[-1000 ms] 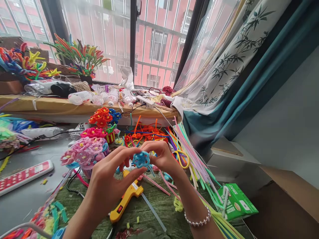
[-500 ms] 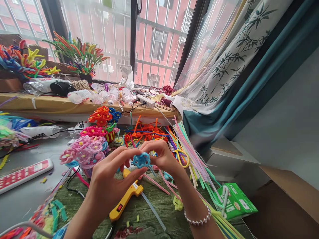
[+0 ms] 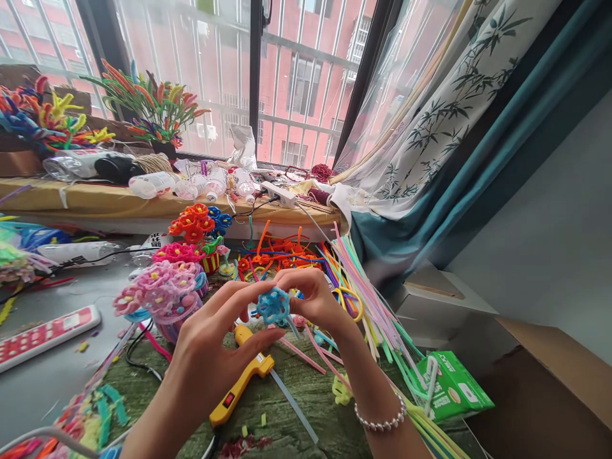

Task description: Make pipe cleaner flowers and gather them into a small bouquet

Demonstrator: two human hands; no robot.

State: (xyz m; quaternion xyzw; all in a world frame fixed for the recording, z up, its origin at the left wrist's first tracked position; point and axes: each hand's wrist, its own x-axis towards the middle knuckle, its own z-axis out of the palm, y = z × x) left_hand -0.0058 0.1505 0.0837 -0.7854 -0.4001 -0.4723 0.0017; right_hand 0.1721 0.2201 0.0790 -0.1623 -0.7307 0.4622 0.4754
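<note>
Between my two hands, above the green table top, is a blue flower-like piece (image 3: 274, 306) of bent fuzzy stems, its open loops facing me. My left hand (image 3: 215, 331) curves round its left side, fingertips at its top and thumb near its lower edge. My right hand (image 3: 313, 299) pinches it from the right; a beaded bracelet circles that wrist. A short pale stem pokes out below the piece. Under my hands lies a yellow glue gun (image 3: 243, 382) with a clear glue stick (image 3: 295, 408) beside its end.
Pots of pink flowers (image 3: 165, 290) and orange flowers (image 3: 192, 222) stand left of my hands. Bundled pastel stems (image 3: 377, 306) run along the right beside a green packet (image 3: 454, 386). A red-and-white remote (image 3: 48, 338) lies left; bottles (image 3: 153, 185) line the sill.
The blue piece has turned so more of its looped face shows. My left thumb has moved slightly down, away from its lower edge.
</note>
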